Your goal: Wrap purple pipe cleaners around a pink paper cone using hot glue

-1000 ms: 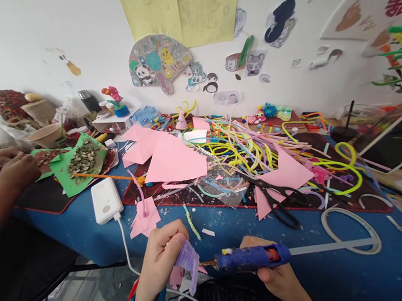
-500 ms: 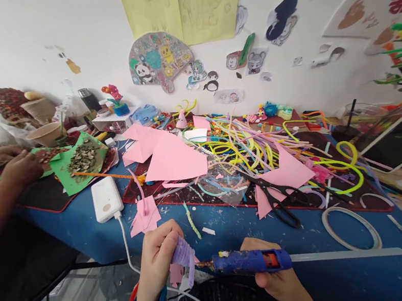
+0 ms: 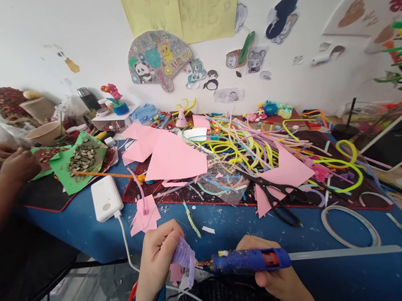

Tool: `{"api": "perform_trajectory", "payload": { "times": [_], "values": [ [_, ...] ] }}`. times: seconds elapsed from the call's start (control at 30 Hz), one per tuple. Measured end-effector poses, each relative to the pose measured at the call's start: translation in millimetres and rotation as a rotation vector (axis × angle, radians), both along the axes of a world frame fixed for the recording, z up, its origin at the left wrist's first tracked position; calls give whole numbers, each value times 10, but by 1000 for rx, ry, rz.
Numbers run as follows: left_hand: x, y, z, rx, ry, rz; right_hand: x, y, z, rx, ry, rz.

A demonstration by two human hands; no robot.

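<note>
Between left hand [image 3: 156, 257] fingers: purple piece [image 3: 184, 257], glue gun [image 3: 249, 260] nozzle touching.

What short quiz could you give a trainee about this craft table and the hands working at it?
1. True or false: the right hand holds a blue glue gun.
2. What does the left hand grip? A) black scissors B) a ridged lilac pipe-cleaner piece C) a white power bank
3. Which black-handled tool lies on the pink paper triangle?

Key:
1. True; its nozzle points at the piece in the left hand.
2. B, the lilac pipe-cleaner piece.
3. The black scissors.
</note>
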State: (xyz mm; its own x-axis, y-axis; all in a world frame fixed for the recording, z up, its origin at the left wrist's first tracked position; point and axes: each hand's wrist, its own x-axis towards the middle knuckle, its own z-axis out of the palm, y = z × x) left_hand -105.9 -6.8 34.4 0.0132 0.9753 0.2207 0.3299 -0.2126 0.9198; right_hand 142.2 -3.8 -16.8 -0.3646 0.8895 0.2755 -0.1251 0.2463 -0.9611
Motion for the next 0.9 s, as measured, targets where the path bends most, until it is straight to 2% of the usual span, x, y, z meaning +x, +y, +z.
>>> {"api": "perform_trajectory", "payload": {
  "times": [0.53,0.9],
  "values": [
    [-13,-16,29,37,-10,36,14,-10,13,-17,-11,5],
    [-8,-14,-14,37,4,-35,-9,-2,-25,-20,25,-4]
  ]
}}
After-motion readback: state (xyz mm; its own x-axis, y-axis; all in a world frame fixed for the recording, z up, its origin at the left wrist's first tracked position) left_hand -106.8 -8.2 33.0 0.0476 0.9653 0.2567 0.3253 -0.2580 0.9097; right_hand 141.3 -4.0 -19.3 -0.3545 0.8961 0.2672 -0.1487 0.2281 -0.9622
